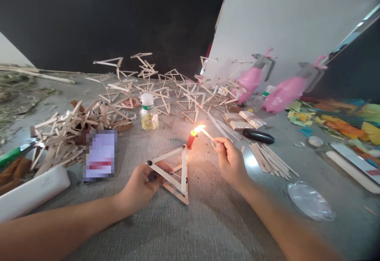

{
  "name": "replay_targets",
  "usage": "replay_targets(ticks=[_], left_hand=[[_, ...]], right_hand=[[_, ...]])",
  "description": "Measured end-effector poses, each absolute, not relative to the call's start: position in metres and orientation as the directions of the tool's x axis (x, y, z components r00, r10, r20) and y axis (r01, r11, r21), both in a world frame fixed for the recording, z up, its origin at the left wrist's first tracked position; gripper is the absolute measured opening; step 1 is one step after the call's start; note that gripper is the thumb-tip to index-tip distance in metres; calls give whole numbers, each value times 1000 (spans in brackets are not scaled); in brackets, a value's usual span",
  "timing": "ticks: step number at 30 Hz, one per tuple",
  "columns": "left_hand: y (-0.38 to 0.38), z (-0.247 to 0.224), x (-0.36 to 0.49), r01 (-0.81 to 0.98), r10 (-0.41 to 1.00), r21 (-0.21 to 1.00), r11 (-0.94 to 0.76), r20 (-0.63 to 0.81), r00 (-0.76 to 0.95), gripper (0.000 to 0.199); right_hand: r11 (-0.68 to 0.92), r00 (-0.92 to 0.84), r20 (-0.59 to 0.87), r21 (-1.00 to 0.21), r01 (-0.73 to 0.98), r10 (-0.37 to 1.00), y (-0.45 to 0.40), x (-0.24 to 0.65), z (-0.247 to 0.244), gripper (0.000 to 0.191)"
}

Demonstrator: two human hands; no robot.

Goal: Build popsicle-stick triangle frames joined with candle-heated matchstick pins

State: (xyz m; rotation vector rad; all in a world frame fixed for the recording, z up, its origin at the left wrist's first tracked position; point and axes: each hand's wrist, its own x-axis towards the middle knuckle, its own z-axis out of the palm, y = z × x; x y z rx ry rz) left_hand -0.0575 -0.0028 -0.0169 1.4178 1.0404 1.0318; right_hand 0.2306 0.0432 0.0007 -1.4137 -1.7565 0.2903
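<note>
Fingers of my left hand (147, 185) are closed round a frame of wooden sticks (169, 174), with joined triangles and dark spots at its corners. My right hand (233, 160) pinches a thin wooden stick (208, 134), whose far tip is at the flame over a red candle (191, 139). The candle stands upright, just beyond the top corner of the stick frame. Beyond my left hand is a small clear bottle (149, 114) with a white cap and yellowish liquid.
Many stick triangles (190, 94) stand at the back. Loose sticks (65, 146) are heaped left, by a purple packet (100, 156) and white case (38, 193). At right are flat sticks (271, 160), a black object (258, 136), a clear lid (310, 200), a phone (356, 162) and pink spray bottles (285, 92).
</note>
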Motion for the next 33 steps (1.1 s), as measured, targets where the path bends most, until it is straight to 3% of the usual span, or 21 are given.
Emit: replay_targets(ticks=[9, 15, 33], left_hand=[[-4, -18, -58, 14, 967, 1000, -20, 16, 253, 12], [-3, -20, -59, 72, 972, 997, -18, 1, 234, 15], [-1, -16, -58, 49, 970, 997, -56, 43, 240, 11]], right_hand=[[342, -20, 453, -643, 685, 891, 43, 232, -3, 31], [325, -11, 431, -663, 674, 902, 43, 231, -3, 34], [338, -6, 442, -677, 654, 897, 42, 230, -5, 34]])
